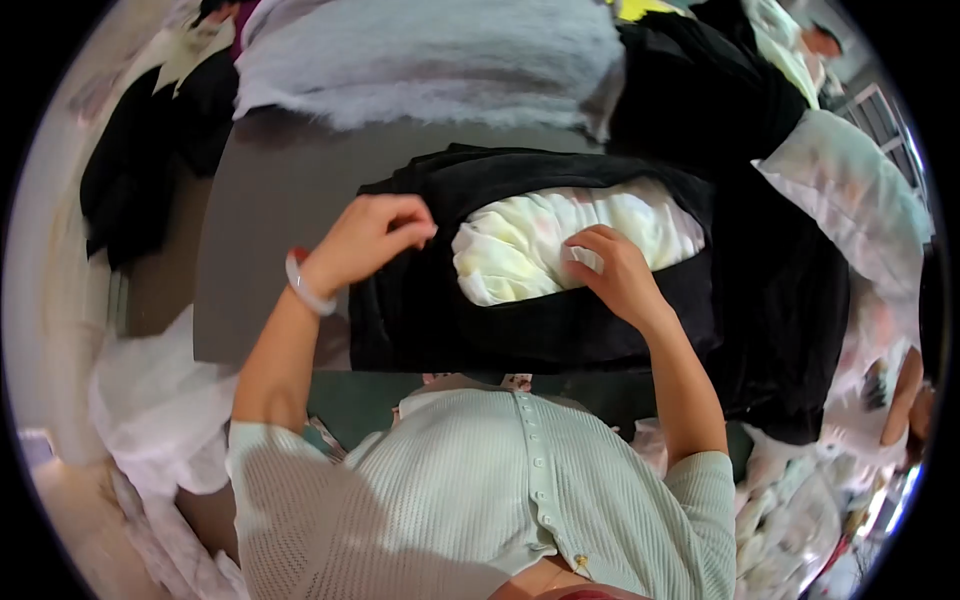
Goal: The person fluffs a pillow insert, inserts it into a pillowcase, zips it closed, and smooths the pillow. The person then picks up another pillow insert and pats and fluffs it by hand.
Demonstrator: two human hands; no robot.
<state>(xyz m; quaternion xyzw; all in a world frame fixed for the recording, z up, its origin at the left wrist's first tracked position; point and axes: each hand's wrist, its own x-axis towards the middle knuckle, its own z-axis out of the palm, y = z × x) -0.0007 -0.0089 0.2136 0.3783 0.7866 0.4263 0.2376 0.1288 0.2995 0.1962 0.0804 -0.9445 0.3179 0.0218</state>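
Pale fabric (510, 245) disappears under black cloth (570, 335) — its edges hidden.

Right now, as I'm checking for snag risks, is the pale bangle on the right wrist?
No, the pale bangle circles the wrist of the left hand, while the right hand wears none.

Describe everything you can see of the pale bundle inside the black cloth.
The pale bundle looks like soft, wrinkled fabric, whitish with faint yellow-green and pinkish patches. It lies lengthwise from left to right, showing through an oval opening in the black cloth, which surrounds it. The right hand is over it; whether its fingers grip the fabric is unclear.
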